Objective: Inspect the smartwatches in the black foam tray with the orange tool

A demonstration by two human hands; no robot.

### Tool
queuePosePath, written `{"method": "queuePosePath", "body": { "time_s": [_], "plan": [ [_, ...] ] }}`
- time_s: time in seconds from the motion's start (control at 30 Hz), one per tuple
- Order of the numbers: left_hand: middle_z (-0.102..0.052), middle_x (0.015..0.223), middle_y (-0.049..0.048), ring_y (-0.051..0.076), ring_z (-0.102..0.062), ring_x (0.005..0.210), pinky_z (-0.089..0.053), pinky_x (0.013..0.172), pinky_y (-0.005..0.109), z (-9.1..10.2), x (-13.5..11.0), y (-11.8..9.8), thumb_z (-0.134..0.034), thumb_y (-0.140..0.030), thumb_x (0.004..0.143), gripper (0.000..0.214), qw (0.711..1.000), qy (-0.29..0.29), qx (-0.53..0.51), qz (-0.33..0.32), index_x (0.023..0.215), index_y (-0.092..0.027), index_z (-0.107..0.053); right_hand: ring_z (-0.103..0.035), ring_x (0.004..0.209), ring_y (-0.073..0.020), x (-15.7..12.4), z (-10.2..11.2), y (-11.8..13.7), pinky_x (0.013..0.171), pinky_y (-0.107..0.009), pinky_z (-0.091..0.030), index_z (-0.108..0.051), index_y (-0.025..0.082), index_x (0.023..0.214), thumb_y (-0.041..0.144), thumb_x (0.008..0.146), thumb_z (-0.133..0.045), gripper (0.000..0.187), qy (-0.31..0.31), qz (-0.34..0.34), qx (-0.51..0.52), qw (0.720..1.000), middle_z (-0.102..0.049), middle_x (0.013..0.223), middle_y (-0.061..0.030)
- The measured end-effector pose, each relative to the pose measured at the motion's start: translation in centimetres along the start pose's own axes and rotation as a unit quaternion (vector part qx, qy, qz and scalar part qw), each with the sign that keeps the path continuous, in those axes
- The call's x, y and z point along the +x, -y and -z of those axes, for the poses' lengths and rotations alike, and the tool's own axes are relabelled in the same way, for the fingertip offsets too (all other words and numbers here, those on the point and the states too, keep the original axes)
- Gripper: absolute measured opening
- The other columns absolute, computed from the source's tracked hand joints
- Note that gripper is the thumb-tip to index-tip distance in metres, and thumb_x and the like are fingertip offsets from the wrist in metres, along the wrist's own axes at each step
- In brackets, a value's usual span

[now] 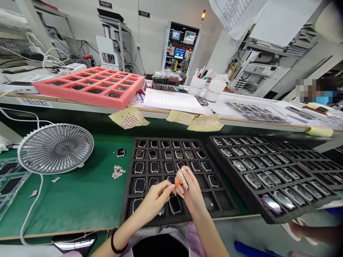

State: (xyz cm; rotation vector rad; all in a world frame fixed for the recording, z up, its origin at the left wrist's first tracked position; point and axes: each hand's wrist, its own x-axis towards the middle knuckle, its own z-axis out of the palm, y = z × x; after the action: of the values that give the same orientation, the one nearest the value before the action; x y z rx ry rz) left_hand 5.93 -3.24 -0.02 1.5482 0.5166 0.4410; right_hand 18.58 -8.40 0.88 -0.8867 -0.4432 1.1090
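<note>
My right hand [190, 192] is closed round a small rounded watch case [183, 179], held on edge above a black foam tray [128, 200]. My left hand [155, 201] pinches a thin orange stick [177, 183] whose tip touches the case. The tray holds several similar watch cases in its pockets; a few pockets near my right hand look vacant. One loose watch case [120, 152] lies on the green mat [80, 196] left of the tray.
A second black tray [241, 192] of cases sits to the right. A white fan [55, 147] stands at left with its cable. Small peeled tabs [117, 172] lie on the mat. A pink tray [88, 93], papers and pen cups [197, 85] sit on the rear shelf. Another person is at far right.
</note>
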Motion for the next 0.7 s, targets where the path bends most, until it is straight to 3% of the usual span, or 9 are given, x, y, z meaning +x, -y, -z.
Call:
{"method": "queuePosePath", "body": {
  "time_s": [0.2, 0.37, 0.53, 0.7],
  "plan": [
    [-0.034, 0.055, -0.0064, 0.009, -0.028, 0.050, -0.022, 0.048, 0.021, 0.0, -0.1, -0.2, -0.038, -0.046, 0.091, 0.038, 1.000, -0.011, 0.015, 0.003, 0.076, -0.015, -0.056, -0.036, 0.036, -0.0050, -0.2, -0.1, -0.1, 0.034, -0.015, -0.031, -0.048, 0.023, 0.082, 0.035, 0.084, -0.062, 0.019, 0.003, 0.003, -0.011, 1.000, -0.045, 0.052, 0.0091],
    [-0.030, 0.048, -0.0075, 0.008, -0.025, 0.046, -0.019, 0.046, 0.021, 0.3, -0.1, -0.7, -0.043, -0.046, 0.088, 0.039, 1.000, -0.013, 0.012, 0.007, 0.073, -0.014, -0.059, -0.035, 0.033, -0.0032, -0.3, 0.0, -0.3, 0.034, -0.014, -0.027, -0.047, 0.023, 0.082, 0.037, 0.083, -0.064, 0.022, -0.005, 0.019, -0.024, 1.000, -0.045, 0.052, 0.0102],
    [-0.030, 0.044, -0.0084, 0.007, -0.022, 0.041, -0.018, 0.043, 0.021, 0.0, -0.1, -0.9, -0.045, -0.050, 0.086, 0.041, 0.999, -0.005, -0.043, 0.008, 0.068, -0.014, -0.057, -0.024, 0.028, 0.0010, -0.2, -0.3, -0.8, 0.031, -0.012, -0.019, -0.046, 0.021, 0.078, 0.037, 0.076, -0.069, 0.028, 0.036, -0.066, 0.091, 0.993, -0.045, 0.052, 0.0111],
    [-0.030, 0.042, -0.0086, 0.006, -0.022, 0.039, -0.018, 0.042, 0.021, -0.2, -0.2, -0.6, -0.045, -0.053, 0.085, 0.043, 0.999, -0.011, -0.045, 0.013, 0.066, -0.015, -0.055, -0.019, 0.030, 0.0013, 0.1, -0.3, -1.3, 0.032, -0.012, -0.016, -0.047, 0.020, 0.077, 0.031, 0.073, -0.072, 0.028, 0.036, -0.093, 0.149, 0.984, -0.045, 0.050, 0.0113]
  ]
}}
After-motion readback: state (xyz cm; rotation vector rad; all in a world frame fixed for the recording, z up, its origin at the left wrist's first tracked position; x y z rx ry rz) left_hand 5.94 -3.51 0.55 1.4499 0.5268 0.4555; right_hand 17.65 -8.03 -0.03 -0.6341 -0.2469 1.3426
